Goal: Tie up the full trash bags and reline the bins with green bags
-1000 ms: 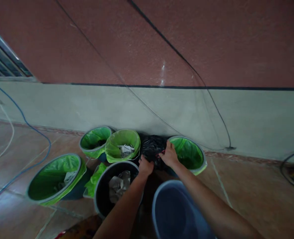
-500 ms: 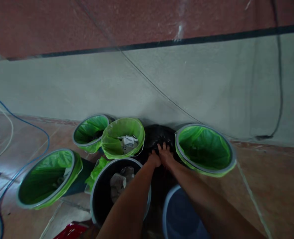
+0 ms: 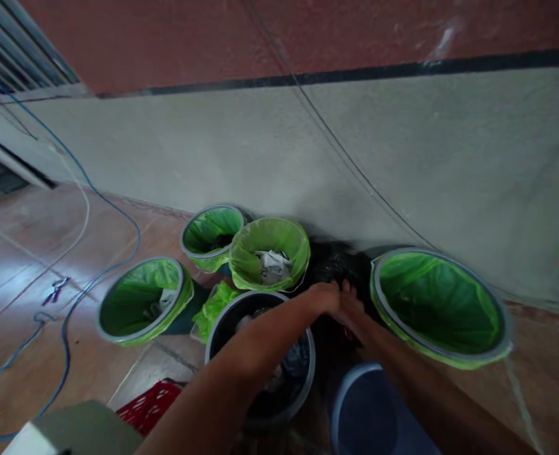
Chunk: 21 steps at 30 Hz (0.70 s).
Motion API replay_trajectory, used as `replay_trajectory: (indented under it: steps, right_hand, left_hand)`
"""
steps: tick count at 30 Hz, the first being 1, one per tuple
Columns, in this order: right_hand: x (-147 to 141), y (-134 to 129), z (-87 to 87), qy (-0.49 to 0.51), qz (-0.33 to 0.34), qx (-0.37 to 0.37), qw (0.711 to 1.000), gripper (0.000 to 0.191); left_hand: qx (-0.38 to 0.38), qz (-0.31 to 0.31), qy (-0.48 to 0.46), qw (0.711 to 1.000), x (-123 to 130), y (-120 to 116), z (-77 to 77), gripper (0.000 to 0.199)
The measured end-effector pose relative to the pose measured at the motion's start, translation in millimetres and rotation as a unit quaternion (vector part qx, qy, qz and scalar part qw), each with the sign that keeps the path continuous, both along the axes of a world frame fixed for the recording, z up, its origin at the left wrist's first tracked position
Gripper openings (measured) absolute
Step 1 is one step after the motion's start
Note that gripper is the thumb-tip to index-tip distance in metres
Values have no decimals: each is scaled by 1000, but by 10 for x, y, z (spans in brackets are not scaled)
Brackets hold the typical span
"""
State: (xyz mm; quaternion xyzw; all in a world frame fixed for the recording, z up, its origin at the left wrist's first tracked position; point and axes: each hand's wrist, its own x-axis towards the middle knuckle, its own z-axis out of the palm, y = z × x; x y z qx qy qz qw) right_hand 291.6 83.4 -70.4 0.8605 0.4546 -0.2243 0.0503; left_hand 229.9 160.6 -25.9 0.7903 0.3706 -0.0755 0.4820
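A black plastic bag [image 3: 338, 259] bulges against the foot of the wall, between two green-lined bins. Both my hands are at its near side, close together and partly overlapping. My left hand [image 3: 325, 297] reaches across from the left, its fingers mostly hidden and blurred. Beside it, my right hand [image 3: 351, 303] touches the bag with its visible fingertips stretched out and apart. Below my left forearm stands a dark bin [image 3: 307, 373] with crumpled waste inside. A blue bucket [image 3: 369, 411] is under my right forearm.
Green-lined bins stand on the right [image 3: 443, 309], behind the dark bin [image 3: 246, 253], at the back left [image 3: 203, 221] and tipped at left [image 3: 132, 297]. A red crate [image 3: 151, 404] and a pale box [image 3: 80, 433] sit near me. A blue cable [image 3: 68, 316] crosses the floor.
The view has swung left, bringing the pale box and barred opening into sight. My left hand has moved over toward the right one, and the right fingers look less spread.
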Motion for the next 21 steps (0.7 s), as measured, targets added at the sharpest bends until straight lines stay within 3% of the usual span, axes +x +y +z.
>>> replay_trajectory:
  steps: [2,4,5,7,9,11,14,17,21]
  right_hand:
    - [-84,-73,249,-2,15,-31,999,81]
    - [-182,-117,538,8,45,-43,998,78]
    - [-240,-119,695,11,58,-32,998,68]
    - [-393,-67,1020,5,80,29,996,48]
    - [-626,64,1325,-7,94,115,989,38]
    - [-956,265,1556,14,125,187,974,34]
    - [-1563,644,1669,92,233,219,943,34]
    - [-2119,1062,1501,106,316,147,932,32]
    - [-2541,1583,1076,51,333,8,941,30]
  left_hand:
    - [22,-52,-4,998,-164,114,377,13]
    - [48,-91,-41,994,-479,268,789,10]
    - [51,-63,-87,993,-700,349,980,14]
    - [19,65,-167,984,-1252,482,1265,20]
    - [-24,239,-220,945,-1885,543,1362,24]
    - [-63,410,-239,878,-2493,515,1251,26]
    - [-48,580,-155,798,-3167,361,822,26]
    - [-26,606,-79,791,-3456,220,360,28]
    - [24,546,8,838,-3396,243,31,41]
